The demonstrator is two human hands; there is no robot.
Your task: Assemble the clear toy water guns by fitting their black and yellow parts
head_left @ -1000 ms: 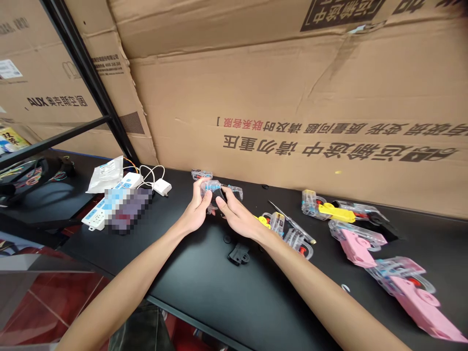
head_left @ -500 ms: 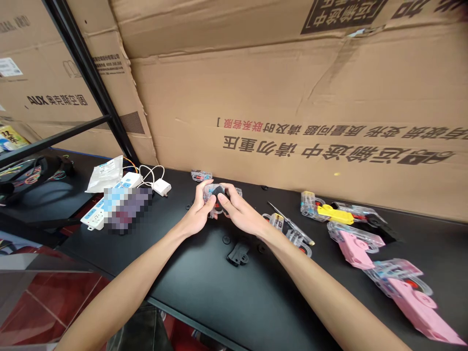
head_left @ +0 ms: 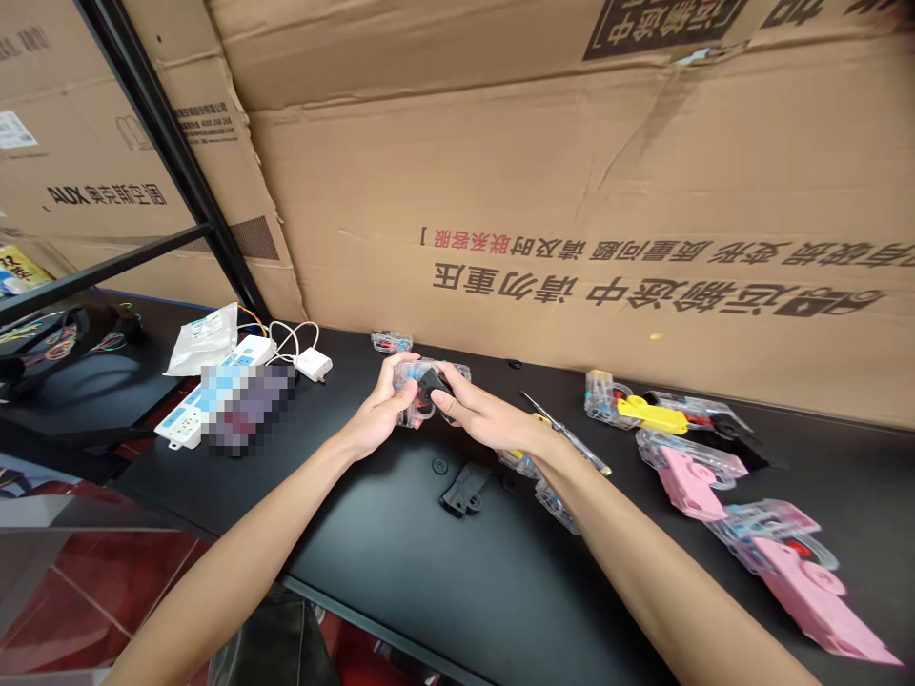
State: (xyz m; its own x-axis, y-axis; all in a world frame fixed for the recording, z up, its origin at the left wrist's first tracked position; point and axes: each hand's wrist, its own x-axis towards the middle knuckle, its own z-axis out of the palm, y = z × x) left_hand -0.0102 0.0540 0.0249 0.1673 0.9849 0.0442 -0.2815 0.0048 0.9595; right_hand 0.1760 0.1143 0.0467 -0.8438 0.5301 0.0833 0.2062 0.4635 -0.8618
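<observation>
Right forearm [head_left: 615,532] now over clear parts [head_left: 553,503]

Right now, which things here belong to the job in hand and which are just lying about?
Likely the job:
clear piece and black part, in the hands
loose black part, pink pieces, yellow piece

Seemingly lying about:
power strip
white adapter
plastic bag

Power strip [head_left: 187,426] lies left of apparent toy pistols [head_left: 815,598].

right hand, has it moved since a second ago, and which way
Yes. The right hand has shifted slightly to the right, judged against the screwdriver-like tool lying on the table, which it is now nearer.
</observation>
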